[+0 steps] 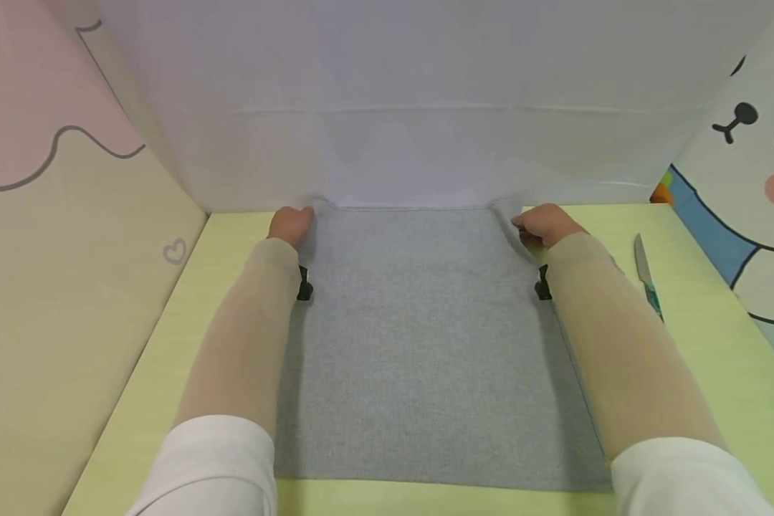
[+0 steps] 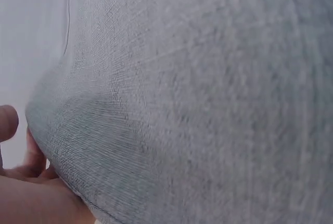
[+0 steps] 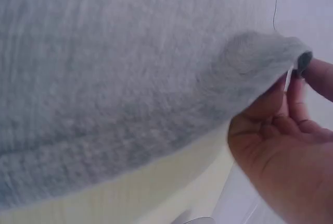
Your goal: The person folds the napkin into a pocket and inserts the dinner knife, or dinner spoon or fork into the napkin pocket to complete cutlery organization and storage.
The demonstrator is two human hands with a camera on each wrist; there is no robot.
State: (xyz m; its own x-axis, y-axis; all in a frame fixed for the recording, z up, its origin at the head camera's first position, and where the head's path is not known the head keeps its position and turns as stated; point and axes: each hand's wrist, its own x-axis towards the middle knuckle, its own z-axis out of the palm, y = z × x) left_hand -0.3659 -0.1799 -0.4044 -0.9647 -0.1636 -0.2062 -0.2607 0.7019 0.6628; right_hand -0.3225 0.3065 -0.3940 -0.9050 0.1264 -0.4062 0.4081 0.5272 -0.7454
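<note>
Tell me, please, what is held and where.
The cloth: the right hand pinches its far right corner; whether the left hand grips the far left one is unclear.

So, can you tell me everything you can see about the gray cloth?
The gray cloth looks woven, with a thin line along its far edge. It is spread out over the pale yellow table. Its near part looks flat. Both far corners are rumpled: the right hand pinches one, the left hand touches the other.
</note>
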